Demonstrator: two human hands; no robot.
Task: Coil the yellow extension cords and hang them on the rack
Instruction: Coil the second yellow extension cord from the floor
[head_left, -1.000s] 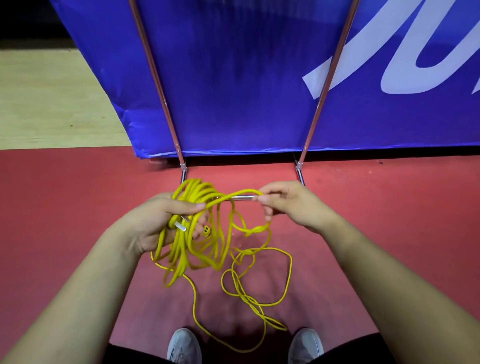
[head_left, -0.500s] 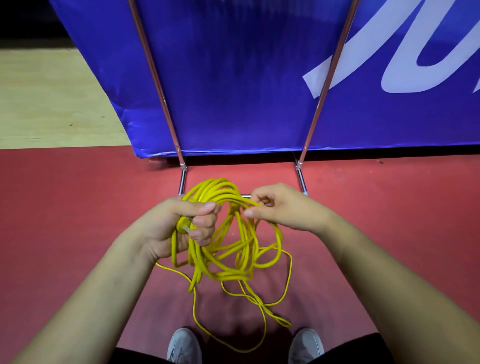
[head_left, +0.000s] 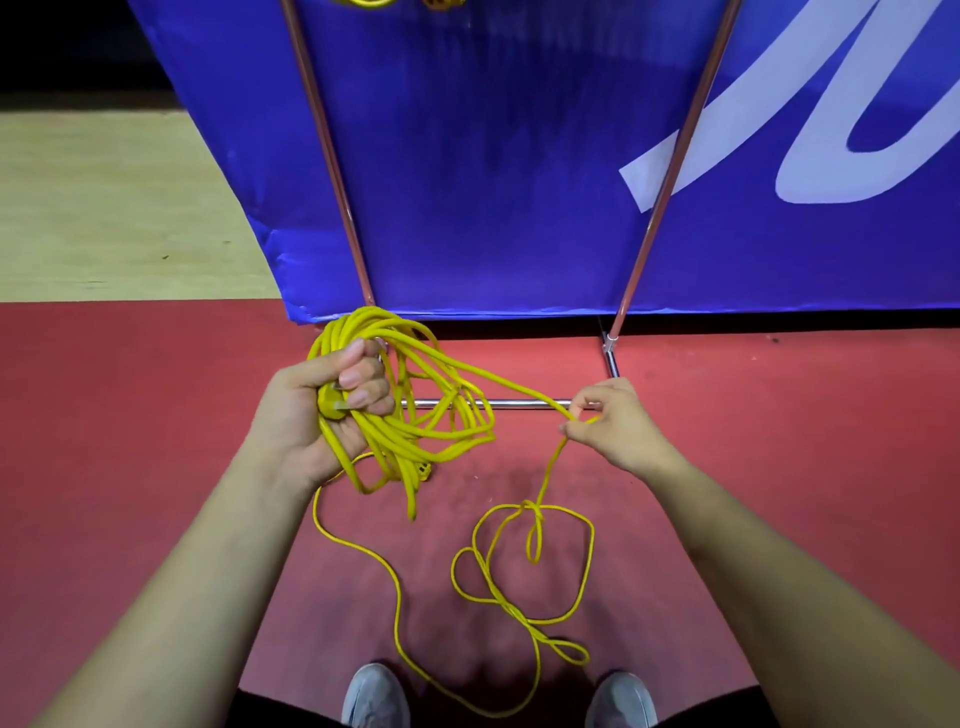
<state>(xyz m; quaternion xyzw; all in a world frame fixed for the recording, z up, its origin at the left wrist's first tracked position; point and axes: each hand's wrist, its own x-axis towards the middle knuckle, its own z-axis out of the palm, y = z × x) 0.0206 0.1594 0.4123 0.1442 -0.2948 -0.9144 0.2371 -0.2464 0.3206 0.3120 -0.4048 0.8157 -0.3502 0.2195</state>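
Drawn apart since the earlier frame, the hands stretch a strand between them. The left hand (head_left: 311, 410) clenches the bundled thin yellow extension cord (head_left: 395, 447), its loops hanging down. One strand runs rightward to the right hand (head_left: 618, 431), which pinches it. Slack trails across the red floor (head_left: 104, 467) before the chrome tubular rack (head_left: 519, 402) and the blue banner (head_left: 493, 182).

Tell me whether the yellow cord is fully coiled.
Partly: the left hand grips a bundle of loops; uncoiled slack hangs tangled from the right hand.

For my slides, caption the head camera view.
Left hand grips the coiled yellow cord while the right hand pinches its loose strand.
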